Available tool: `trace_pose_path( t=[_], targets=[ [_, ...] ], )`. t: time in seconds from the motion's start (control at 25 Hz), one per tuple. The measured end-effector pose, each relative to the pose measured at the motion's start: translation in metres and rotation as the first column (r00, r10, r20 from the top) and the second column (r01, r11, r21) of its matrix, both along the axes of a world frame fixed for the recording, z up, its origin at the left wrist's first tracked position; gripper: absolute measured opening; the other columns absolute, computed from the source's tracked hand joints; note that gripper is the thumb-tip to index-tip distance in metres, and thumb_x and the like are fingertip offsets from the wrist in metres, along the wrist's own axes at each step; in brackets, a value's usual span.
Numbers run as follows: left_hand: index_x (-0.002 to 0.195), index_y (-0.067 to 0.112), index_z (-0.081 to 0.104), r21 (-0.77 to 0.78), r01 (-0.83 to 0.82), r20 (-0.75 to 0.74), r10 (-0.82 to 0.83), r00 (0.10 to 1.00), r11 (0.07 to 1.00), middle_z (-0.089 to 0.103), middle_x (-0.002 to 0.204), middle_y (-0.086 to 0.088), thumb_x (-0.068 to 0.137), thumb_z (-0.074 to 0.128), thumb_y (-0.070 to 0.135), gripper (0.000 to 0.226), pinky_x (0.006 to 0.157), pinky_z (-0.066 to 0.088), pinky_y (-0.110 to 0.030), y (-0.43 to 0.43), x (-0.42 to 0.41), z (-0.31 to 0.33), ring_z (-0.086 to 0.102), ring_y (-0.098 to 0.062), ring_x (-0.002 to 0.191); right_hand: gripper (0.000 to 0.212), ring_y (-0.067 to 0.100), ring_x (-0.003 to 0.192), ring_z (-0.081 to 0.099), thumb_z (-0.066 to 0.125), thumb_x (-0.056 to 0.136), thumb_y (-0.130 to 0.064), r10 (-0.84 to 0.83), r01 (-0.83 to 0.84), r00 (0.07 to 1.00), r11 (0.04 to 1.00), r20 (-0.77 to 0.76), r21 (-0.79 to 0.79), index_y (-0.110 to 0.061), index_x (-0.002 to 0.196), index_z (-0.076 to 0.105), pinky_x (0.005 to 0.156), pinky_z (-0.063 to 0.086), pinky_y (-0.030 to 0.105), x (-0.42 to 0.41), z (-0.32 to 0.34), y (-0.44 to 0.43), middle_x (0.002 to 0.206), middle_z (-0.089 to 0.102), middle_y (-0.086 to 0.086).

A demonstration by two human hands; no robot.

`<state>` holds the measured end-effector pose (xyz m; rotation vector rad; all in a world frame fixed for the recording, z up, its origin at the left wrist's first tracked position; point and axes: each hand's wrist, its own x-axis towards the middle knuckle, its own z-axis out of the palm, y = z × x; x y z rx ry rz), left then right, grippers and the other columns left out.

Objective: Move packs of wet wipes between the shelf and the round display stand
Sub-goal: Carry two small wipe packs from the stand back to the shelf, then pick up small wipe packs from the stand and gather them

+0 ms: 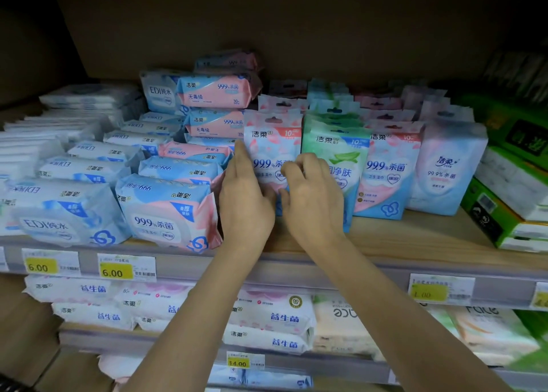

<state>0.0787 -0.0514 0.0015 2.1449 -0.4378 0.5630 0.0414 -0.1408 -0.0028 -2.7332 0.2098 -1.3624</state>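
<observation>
The front pink-and-blue pack of wipes [271, 151] stood upright on the wooden shelf [415, 237], at the head of a row of like packs running back into the shadow. Both hands were on it. The left hand [244, 196] lay flat against its left edge, fingers straight and pressed together, pointing up and back. The right hand [311, 196] had its fingers curled over the pack's right side, where it met the green pack [341, 154] just beside it, with the thumb low on the pack's front. How far those fingers reached behind the pack I could not tell.

Right of the green one stood another pink-and-blue pack [388, 169], then a paler pink pack [444, 172], each fronting its own row. Beyond them, at the shelf's right end, lay green boxes [504, 208], stacked and tilted.

To the left, larger soft packs [169, 210] lay flat in rows just beside the left hand, with a blue-and-white one [59, 213] further over and pink packs piled [216, 90] behind. Yellow price tags [115, 270] ran along the shelf's front rail. On the shelf below lay more white packs [275, 317].
</observation>
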Motion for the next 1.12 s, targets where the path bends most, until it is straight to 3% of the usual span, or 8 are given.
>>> trace_pose_path(
  t=[0.2,0.36,0.44,0.6,0.76,0.88,1.04,1.12],
  targets=[
    [0.146,0.006,0.025,0.011,-0.006,-0.005,0.006,1.0,1.0,0.041,0.145,-0.014,0.079,0.059,0.002,0.075,0.098,0.032,-0.03,-0.002,-0.004,0.003,0.04,-0.028,0.132,0.022,0.033,0.074,0.059,0.075,0.061,-0.008,0.031,-0.031,0.999,1.0,-0.043,0.005,-0.004,0.078,0.061,0.05,0.041,0.03,0.007,0.003,0.0,0.083,0.06,0.014],
    [0.139,0.013,0.04,0.1,-0.114,0.148,0.099,0.984,0.988,0.041,0.146,-0.01,0.083,0.044,0.013,0.057,0.088,0.045,-0.044,0.003,-0.022,0.004,0.045,-0.031,0.128,0.023,0.025,0.083,0.062,0.056,0.079,-0.014,0.296,-0.277,0.955,0.921,-0.03,0.274,-0.007,0.099,0.065,0.069,0.053,0.038,-0.012,0.0,-0.005,0.095,0.065,0.01],
    [0.13,0.009,0.05,0.076,-0.092,0.251,0.07,0.966,0.993,0.05,0.137,-0.013,0.08,0.036,0.018,0.053,0.085,0.049,-0.044,0.009,-0.03,0.008,0.053,-0.034,0.119,0.021,0.001,0.071,0.053,0.058,0.08,-0.011,0.408,-0.37,0.912,0.862,-0.042,0.346,-0.01,0.1,0.066,0.071,0.05,0.027,-0.027,-0.001,-0.009,0.088,0.064,-0.001],
    [0.107,0.015,0.064,0.01,0.011,0.281,-0.013,0.96,1.0,0.069,0.099,-0.002,0.083,0.052,0.016,0.027,0.077,0.053,-0.045,0.023,-0.058,0.015,0.066,-0.025,0.086,0.017,-0.007,0.059,0.048,0.06,0.078,-0.012,0.516,-0.461,0.857,0.78,-0.016,0.424,-0.012,0.093,0.068,0.061,0.036,0.007,-0.062,-0.007,-0.012,0.067,0.047,-0.023],
    [0.092,0.017,0.067,0.151,-0.114,0.312,0.062,0.948,0.982,0.067,0.076,0.003,0.083,0.059,0.019,0.012,0.054,0.053,-0.035,0.068,-0.103,-0.019,0.064,-0.022,0.063,0.009,0.008,0.061,0.05,0.059,0.084,-0.016,0.665,-0.583,0.744,0.696,-0.069,0.419,-0.016,0.088,0.067,0.06,0.042,0.018,-0.095,-0.028,-0.009,0.074,0.061,-0.008],
    [0.088,0.018,0.066,0.291,-0.262,0.195,0.211,0.958,0.92,0.065,0.072,0.003,0.085,0.05,0.023,0.017,0.044,0.049,-0.033,0.113,-0.148,-0.065,0.063,-0.023,0.058,0.013,0.01,0.061,0.053,0.052,0.087,-0.021,0.684,-0.648,0.672,0.729,-0.283,0.222,-0.018,0.083,0.064,0.055,0.043,0.024,-0.112,-0.064,0.012,0.074,0.062,-0.006],
    [0.091,0.022,0.067,0.545,-0.341,-0.053,0.437,0.898,0.766,0.067,0.075,0.004,0.083,0.048,0.023,0.021,0.042,0.043,-0.023,0.175,-0.247,-0.135,0.066,-0.023,0.06,0.026,0.022,0.061,0.061,0.042,0.086,-0.029,0.707,-0.778,0.391,0.596,-0.59,0.198,-0.017,0.076,0.063,0.048,0.043,0.026,-0.138,-0.134,0.075,0.07,0.062,0.0],
    [0.098,0.023,0.067,0.592,-0.367,-0.225,0.584,0.78,0.718,0.07,0.086,0.005,0.087,0.048,0.021,0.022,0.048,0.043,-0.024,0.203,-0.314,-0.161,0.068,-0.021,0.069,0.026,0.027,0.071,0.063,0.043,0.088,-0.029,0.695,-0.851,0.191,0.469,-0.693,0.235,-0.015,0.082,0.064,0.053,0.042,0.028,-0.158,-0.163,0.119,0.078,0.064,0.003]
  ],
)
